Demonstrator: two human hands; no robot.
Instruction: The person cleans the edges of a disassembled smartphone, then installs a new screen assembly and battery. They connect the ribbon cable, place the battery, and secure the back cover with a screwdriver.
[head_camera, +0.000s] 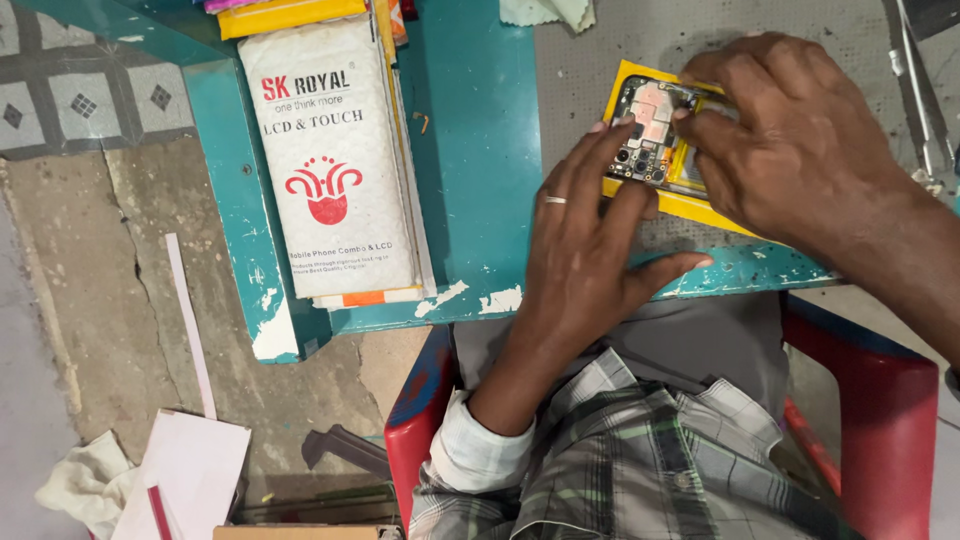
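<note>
- Your left hand (585, 250) lies flat with its fingers spread; the fingertips (622, 130) press on the near edge of the opened phone (650, 135), pinning it rather than gripping it. The thumb rests on the table's teal rim.
- Your right hand (790, 140) curls over the phone's far end, fingers bent down onto it; whether they pinch a small part I cannot tell, as the hand hides the contact.
- The phone lies back-open with its circuit boards and camera lenses facing up. Its long axis seems to run slantwise, from beside your left fingertips away under your right hand.
- Beneath the phone sits a flat yellow packet (690, 205), itself on a grey mat (600, 50).
- Well to the left of the phone, on the teal table (480, 150), lies a long white bubble-padded envelope (335, 160) with red and black print and a red emblem, its long side running away from you.
- Beyond the envelope's far end, a yellow package (290, 15) lies crosswise.
</note>
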